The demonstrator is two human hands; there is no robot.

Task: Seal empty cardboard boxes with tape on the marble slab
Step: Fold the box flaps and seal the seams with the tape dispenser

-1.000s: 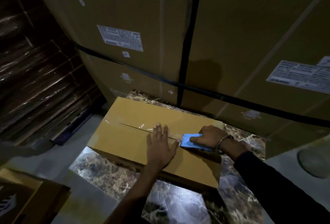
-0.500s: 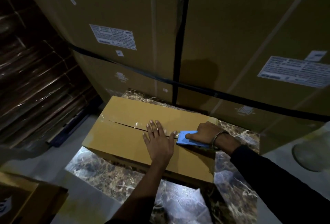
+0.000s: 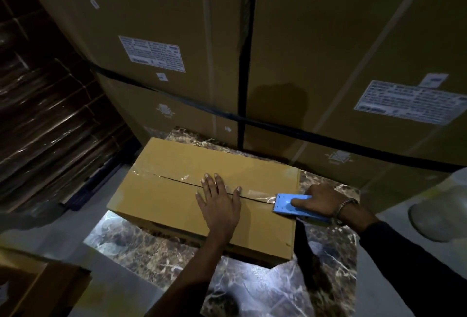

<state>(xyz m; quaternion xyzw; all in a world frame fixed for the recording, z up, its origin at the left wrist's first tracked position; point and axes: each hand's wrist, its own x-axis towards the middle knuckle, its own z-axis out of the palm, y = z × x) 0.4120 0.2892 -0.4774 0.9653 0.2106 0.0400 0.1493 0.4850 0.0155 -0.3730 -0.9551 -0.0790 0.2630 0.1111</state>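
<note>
A closed cardboard box (image 3: 161, 198) lies on the dark veined marble slab (image 3: 252, 281). Clear tape (image 3: 255, 194) runs along its centre seam from the left end towards the right edge. My left hand (image 3: 218, 200) presses flat on the box top over the seam, fingers spread. My right hand (image 3: 321, 200) grips a blue tape dispenser (image 3: 286, 204) at the box's right edge, with shiny tape stretched between it and the seam. A bracelet sits on that wrist.
Tall strapped cartons (image 3: 328, 64) with white labels stand close behind the slab. Wrapped stacks of flat cardboard (image 3: 50, 114) fill the left. Another cardboard box (image 3: 38, 289) sits at the lower left on the grey floor. A pale round object (image 3: 439, 213) is at the right.
My right hand has pulled the blue dispenser rightward along the seam to the box's right edge, laying more tape. My left hand stays pressed on the box top.
</note>
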